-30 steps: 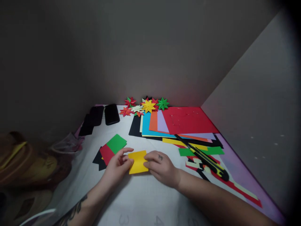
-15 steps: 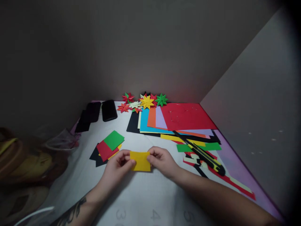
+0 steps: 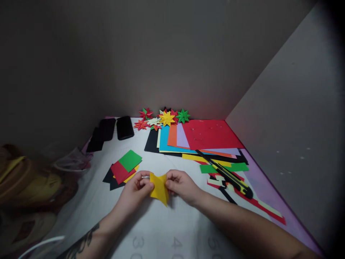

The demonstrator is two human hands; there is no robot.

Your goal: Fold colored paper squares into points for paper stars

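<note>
As left grip (image 3: 136,191) and right grip (image 3: 184,185) pinch bent yellow paper (image 3: 159,189) | spiky folded stars (image 3: 167,118) lie beyond

Faint grey numerals 3 (image 3: 138,242), 4 (image 3: 176,242) and 5 (image 3: 212,242) in row, left to right, on near part of white sheet (image 3: 159,225); marks just nearer cut off by picture's edge.

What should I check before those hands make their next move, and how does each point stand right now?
1. Left hand gripping the yellow paper: ok.
2. Right hand gripping its other side: ok.
3. Yellow paper flat: not ok, it is bent.
4. Crease sharp: cannot tell at this size.
5. Black-and-yellow cutter apart from both hands: ok, it lies across the green strip to the right.
</note>
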